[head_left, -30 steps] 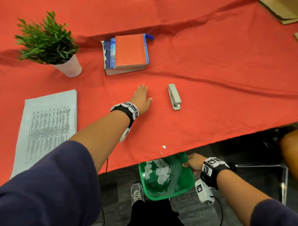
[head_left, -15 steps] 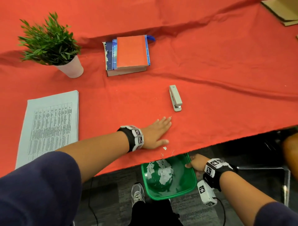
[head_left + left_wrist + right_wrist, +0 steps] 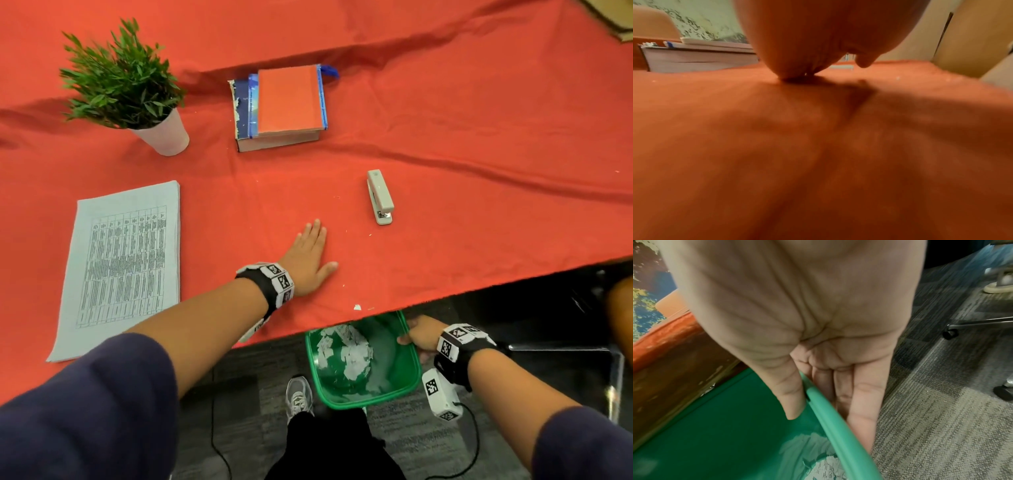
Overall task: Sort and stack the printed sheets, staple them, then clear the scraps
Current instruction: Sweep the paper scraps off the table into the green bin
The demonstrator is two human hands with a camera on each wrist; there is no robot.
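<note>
**Desk:** Head view first, please. Start with the big things.

**Operator:** I see a red tablecloth (image 3: 445, 144) covering the table, creased across the middle. On its left lies the stack of printed sheets (image 3: 120, 267), squared up, flat, well apart from everything else. Far side: a pile of books (image 3: 284, 106) with an orange cover on top, and a potted plant (image 3: 137, 92) in a white pot to the left of them.

**Desk:** And below the table edge?

**Operator:** A green bin (image 3: 407, 373) is held just under the near edge, with torn paper scraps (image 3: 346, 356) lying inside it. My right hand (image 3: 419, 337) holds its rim; on the right wrist view the thumb (image 3: 791, 395) sits inside the rim and the fingers (image 3: 861, 399) run down the outer wall, pinching it.

**Desk:** Left hand?

**Operator:** My left hand (image 3: 308, 260) lies flat on the cloth, fingers straight and together, thumb out to the side, holding nothing. It sits between the sheets and the stapler (image 3: 380, 197), touching neither. The left wrist view is blurred, showing only the heel of the hand on red cloth.

**Desk:** Anything small left?

**Operator:** One white scrap (image 3: 357, 307) at the near edge, just above the bin, and some tiny specks near the stapler.
</note>
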